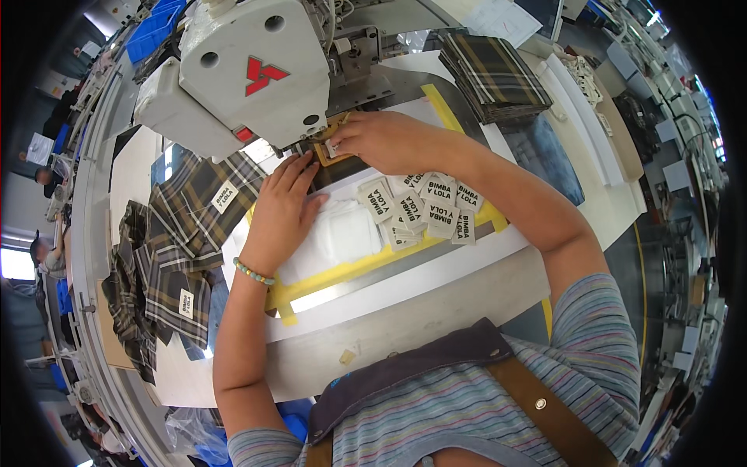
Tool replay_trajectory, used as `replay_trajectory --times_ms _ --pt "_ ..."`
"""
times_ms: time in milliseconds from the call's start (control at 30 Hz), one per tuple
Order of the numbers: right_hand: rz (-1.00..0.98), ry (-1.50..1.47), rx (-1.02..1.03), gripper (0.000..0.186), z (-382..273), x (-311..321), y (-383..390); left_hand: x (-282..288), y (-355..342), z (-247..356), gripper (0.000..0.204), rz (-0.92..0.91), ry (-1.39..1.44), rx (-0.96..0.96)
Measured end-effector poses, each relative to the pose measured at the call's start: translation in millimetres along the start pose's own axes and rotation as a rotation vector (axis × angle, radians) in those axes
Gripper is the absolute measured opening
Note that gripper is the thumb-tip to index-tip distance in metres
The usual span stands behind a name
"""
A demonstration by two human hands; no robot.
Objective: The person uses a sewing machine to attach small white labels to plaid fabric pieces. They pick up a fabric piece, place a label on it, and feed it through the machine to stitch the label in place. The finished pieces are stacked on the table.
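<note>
My left hand (284, 208) lies flat with its fingers stretched out, the tips on dark plaid fabric (302, 154) beneath the sewing machine's head (241, 74). My right hand (389, 143) is closed, its fingertips pinching a small white label (333, 148) at an orange frame (337, 159) beside the needle area. Close below that hand is a loose heap of white printed labels (424, 206). Plaid pieces (194, 202) with labels on them hang over the table's left side. The needle itself is hidden.
A stack of plaid pieces (498, 74) stands at the far right, near a cardboard box (618, 128). Yellow tape (350, 272) borders the work area. A folded white cloth (346, 229) lies between my hands. A blue bin (152, 31) is at the far left.
</note>
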State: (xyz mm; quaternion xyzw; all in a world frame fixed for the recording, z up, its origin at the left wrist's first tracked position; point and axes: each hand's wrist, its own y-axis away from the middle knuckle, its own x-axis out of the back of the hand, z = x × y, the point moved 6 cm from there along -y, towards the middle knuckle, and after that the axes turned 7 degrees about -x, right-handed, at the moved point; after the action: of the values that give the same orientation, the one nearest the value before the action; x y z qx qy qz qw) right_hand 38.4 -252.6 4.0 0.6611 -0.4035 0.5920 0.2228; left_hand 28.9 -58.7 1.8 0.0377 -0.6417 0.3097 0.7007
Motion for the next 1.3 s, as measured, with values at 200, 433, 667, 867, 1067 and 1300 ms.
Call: replay_trajectory --times_ms 200,433,667,867,1067,1300 --pt "0.023 0.022 -0.017 0.035 -0.3 -3.1 2.2 1.9 1.1 0.8 0.049 -0.028 0.004 -0.012" --pt "0.046 0.021 -0.034 0.035 -0.3 -0.7 -4.8 3.3 1.8 -4.5 0.052 -0.078 -0.041 -0.029" --pt "-0.013 -0.048 -0.152 0.034 5.5 5.4 -5.0 1.3 -7.7 -10.2 0.052 -0.112 -0.01 0.019" --pt "0.184 -0.026 -0.269 0.031 5.2 40.0 33.9 11.8 -3.2 -5.7 0.046 -0.087 -0.061 -0.002" --pt "0.234 0.013 -0.28 0.028 34.2 38.1 42.9 15.9 -8.9 -2.1 0.031 0.051 -0.016 -0.065" --pt "0.247 -0.008 -0.258 0.027 25.6 25.5 37.7 16.5 -14.5 10.6 0.03 0.073 -0.014 -0.124"
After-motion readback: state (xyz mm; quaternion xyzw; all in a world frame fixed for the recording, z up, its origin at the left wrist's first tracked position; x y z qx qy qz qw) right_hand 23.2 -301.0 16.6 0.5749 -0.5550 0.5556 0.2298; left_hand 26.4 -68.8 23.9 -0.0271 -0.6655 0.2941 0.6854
